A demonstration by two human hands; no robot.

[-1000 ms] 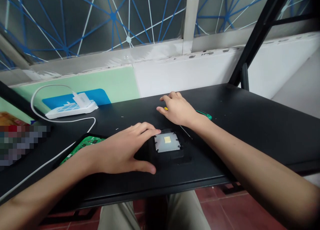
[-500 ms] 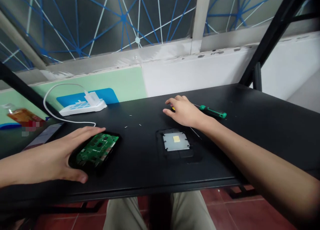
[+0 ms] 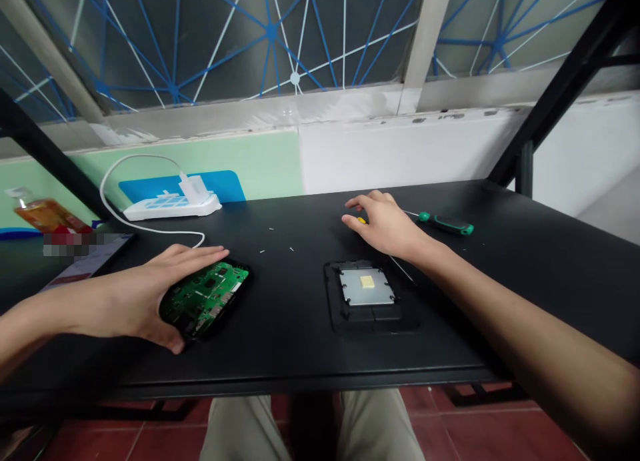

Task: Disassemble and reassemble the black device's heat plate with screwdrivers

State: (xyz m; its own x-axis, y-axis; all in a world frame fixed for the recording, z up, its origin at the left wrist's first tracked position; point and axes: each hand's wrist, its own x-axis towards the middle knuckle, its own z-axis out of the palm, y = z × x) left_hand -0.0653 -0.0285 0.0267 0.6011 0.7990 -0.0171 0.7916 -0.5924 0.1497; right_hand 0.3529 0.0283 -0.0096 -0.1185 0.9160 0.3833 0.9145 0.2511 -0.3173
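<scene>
My left hand (image 3: 135, 294) spans a black case (image 3: 234, 305) with a green circuit board (image 3: 213, 287) in it. Its fingers lie along the far edge and the thumb is at the near left edge. On the right, my right hand (image 3: 387, 224) arches low over a screwdriver with a yellow handle (image 3: 361, 220), mostly hidden under the palm; its thin shaft (image 3: 401, 270) shows beyond the wrist. Thumb and fingertips are apart there. Between the hands and nearer me lies a black cover with a silver metal plate (image 3: 367, 294) bearing a pale yellow pad (image 3: 367, 281).
A green-handled screwdriver (image 3: 450, 226) lies right of my right hand. Several tiny screws (image 3: 291, 249) are scattered on the black table (image 3: 285, 327). At the back left are a white power strip (image 3: 170, 209) with a charger and white cable (image 3: 145, 228), and a bottle (image 3: 47, 214).
The whole view has shifted, so things appear farther right. My left hand has drawn closer around the case, which looks slightly tilted. My right hand stays over the yellow-handled screwdriver.
</scene>
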